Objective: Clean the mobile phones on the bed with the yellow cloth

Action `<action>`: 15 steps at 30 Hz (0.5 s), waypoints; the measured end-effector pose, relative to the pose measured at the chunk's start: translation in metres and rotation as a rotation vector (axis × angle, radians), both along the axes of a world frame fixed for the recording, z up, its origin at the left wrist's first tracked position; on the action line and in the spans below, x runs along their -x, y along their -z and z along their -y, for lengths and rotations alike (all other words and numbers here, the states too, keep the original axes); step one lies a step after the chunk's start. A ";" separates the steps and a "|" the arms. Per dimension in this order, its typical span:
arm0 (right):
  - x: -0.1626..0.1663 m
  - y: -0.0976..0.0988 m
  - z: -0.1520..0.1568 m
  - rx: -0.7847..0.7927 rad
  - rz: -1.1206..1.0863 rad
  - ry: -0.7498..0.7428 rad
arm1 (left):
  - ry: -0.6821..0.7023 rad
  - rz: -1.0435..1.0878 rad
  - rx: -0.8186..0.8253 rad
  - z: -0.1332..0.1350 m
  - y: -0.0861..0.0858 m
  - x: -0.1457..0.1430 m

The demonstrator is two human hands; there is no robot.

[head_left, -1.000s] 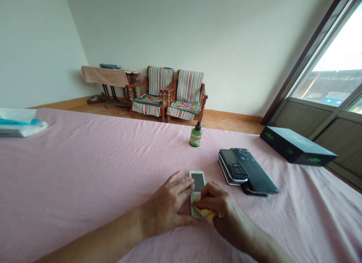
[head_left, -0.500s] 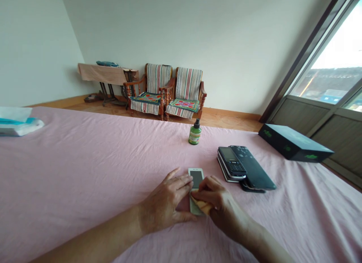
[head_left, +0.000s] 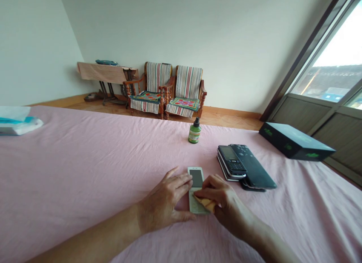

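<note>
A white flip phone (head_left: 195, 177) lies unfolded on the pink cloth, its screen half farther off and its keypad half nearer me. My left hand (head_left: 169, 197) rests flat to the left of it, fingertips touching the phone's left edge and thumb stretched out by its near corner. My right hand (head_left: 222, 199) is closed on a small yellow cloth (head_left: 208, 204) and presses it to the keypad half. Part of the keypad is hidden under the cloth and fingers.
Beyond the phone stands a green spray bottle (head_left: 194, 131). Stacked phones (head_left: 249, 166) lie to the right, with a black box (head_left: 295, 142) behind them. A tissue pack (head_left: 19, 125) sits at far left on the pink bedsheet (head_left: 93, 161). Two wooden chairs (head_left: 186, 83) stand farther back.
My right hand has slid slightly to the right with the yellow cloth, baring more of the keypad. My left hand stays in place.
</note>
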State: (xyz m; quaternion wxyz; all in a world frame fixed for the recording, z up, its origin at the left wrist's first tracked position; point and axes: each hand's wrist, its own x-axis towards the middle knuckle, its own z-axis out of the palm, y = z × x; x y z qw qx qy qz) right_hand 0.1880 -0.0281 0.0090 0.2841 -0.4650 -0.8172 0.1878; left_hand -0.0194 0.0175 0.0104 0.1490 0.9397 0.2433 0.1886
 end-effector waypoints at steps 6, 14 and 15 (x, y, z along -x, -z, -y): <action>0.006 -0.008 0.002 0.001 0.025 -0.055 | -0.004 0.009 -0.006 -0.001 0.002 0.001; 0.008 -0.003 0.004 -0.006 0.040 0.013 | -0.014 -0.009 0.000 0.001 0.001 0.001; 0.007 -0.002 0.003 0.005 0.035 0.002 | -0.013 -0.011 0.002 0.001 0.002 0.001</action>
